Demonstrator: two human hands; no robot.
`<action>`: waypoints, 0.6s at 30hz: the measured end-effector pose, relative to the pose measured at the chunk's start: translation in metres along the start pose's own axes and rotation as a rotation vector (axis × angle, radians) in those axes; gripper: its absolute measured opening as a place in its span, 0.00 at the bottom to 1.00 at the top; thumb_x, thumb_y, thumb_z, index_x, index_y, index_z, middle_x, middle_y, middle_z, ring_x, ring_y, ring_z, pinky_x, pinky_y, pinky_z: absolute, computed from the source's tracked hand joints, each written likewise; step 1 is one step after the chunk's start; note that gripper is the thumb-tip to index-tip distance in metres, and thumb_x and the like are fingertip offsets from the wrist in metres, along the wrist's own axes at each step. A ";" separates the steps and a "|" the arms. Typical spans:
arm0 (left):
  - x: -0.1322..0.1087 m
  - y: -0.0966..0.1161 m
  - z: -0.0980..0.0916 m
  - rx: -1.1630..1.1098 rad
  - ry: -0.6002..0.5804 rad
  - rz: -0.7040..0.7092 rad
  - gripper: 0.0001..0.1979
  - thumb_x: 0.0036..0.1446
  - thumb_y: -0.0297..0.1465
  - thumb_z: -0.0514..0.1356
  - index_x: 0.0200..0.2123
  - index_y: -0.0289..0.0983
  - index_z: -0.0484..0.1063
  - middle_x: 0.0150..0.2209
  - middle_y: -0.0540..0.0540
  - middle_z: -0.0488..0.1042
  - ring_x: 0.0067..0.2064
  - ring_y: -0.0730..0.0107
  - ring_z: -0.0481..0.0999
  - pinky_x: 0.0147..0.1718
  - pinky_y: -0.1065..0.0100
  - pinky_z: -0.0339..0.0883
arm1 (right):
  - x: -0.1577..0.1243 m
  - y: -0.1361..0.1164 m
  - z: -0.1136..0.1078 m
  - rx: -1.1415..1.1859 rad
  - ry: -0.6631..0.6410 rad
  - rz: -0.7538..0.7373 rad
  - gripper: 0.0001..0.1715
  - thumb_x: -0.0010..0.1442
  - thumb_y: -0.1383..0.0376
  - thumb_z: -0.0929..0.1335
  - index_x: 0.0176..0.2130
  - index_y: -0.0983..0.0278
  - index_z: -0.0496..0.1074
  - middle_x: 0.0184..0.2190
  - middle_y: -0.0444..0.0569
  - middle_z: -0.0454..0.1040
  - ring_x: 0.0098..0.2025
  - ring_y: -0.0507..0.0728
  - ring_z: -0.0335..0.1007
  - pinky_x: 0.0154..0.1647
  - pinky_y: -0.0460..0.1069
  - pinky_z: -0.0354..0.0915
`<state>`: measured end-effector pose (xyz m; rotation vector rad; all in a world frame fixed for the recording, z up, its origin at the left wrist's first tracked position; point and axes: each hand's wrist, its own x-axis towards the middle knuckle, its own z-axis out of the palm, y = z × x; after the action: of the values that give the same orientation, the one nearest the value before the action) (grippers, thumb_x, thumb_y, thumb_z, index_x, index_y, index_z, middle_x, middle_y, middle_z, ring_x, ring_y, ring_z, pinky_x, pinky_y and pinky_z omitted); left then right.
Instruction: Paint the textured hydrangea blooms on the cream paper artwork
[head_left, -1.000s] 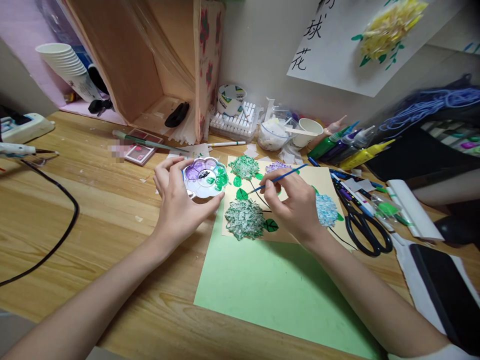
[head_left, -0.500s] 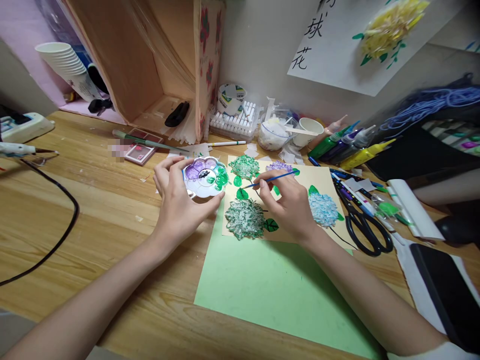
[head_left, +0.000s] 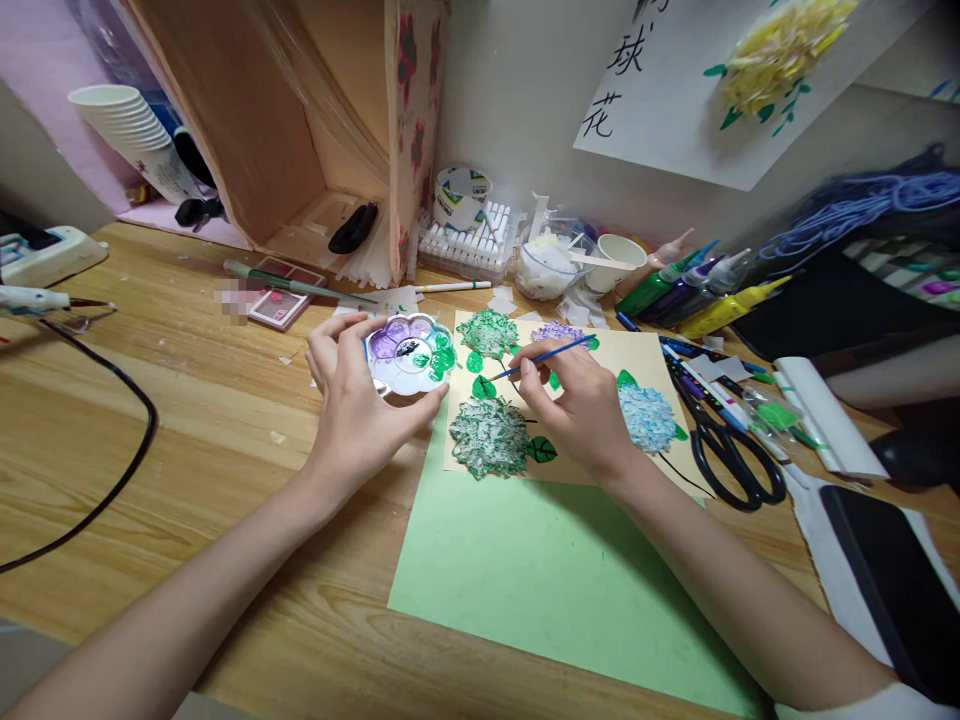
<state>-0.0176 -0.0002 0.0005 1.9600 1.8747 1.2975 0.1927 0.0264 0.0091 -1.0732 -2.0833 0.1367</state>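
Note:
My left hand (head_left: 352,395) grips a white flower-shaped paint palette (head_left: 401,378) by its edge; purple, green and dark paint lie in its wells. Between the fingers of my right hand (head_left: 574,405) is a thin blue paintbrush (head_left: 551,353), its tip at a painted green leaf (head_left: 484,387) with dark vein lines. That leaf is on a cream sheet (head_left: 469,320) bearing raised flowers: a green-and-white one (head_left: 491,438), a green one (head_left: 487,332), a blue one (head_left: 649,418) and a purple one partly behind my right hand. Beneath lies a larger green sheet (head_left: 540,590).
Black-handled scissors (head_left: 739,460), pens and a white roll (head_left: 829,418) lie to the right, near a black phone (head_left: 892,590). Paint bottles (head_left: 660,285), a paper cup (head_left: 619,262) and a marker box (head_left: 469,245) stand behind. At left are a glue gun (head_left: 34,298) and its black cable (head_left: 154,420).
The paintbrush tip has shifted slightly to the right along the green leaf, and my right hand has moved a little with it. My left hand and the palette stay put.

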 end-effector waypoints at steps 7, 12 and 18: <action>0.000 -0.001 0.000 0.002 -0.001 -0.003 0.38 0.36 0.38 0.71 0.50 0.41 0.59 0.52 0.42 0.54 0.60 0.52 0.56 0.60 0.50 0.54 | 0.002 -0.001 -0.005 0.001 0.062 0.026 0.08 0.61 0.69 0.62 0.32 0.63 0.68 0.28 0.47 0.73 0.31 0.54 0.68 0.33 0.49 0.62; 0.000 -0.001 0.001 -0.005 0.001 -0.003 0.38 0.36 0.37 0.71 0.50 0.42 0.58 0.52 0.42 0.54 0.60 0.53 0.56 0.60 0.49 0.54 | 0.003 0.004 -0.004 0.078 0.032 0.111 0.10 0.61 0.69 0.61 0.29 0.62 0.68 0.28 0.46 0.73 0.32 0.54 0.68 0.33 0.49 0.62; 0.000 0.001 0.000 0.000 -0.001 -0.010 0.38 0.36 0.37 0.71 0.50 0.42 0.59 0.52 0.42 0.55 0.59 0.53 0.56 0.60 0.50 0.54 | 0.003 0.008 -0.002 0.133 0.019 0.184 0.10 0.60 0.68 0.61 0.29 0.63 0.69 0.29 0.47 0.72 0.31 0.54 0.68 0.33 0.50 0.63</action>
<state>-0.0167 -0.0001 0.0010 1.9478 1.8816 1.2939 0.1982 0.0336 0.0084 -1.1785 -1.9277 0.3495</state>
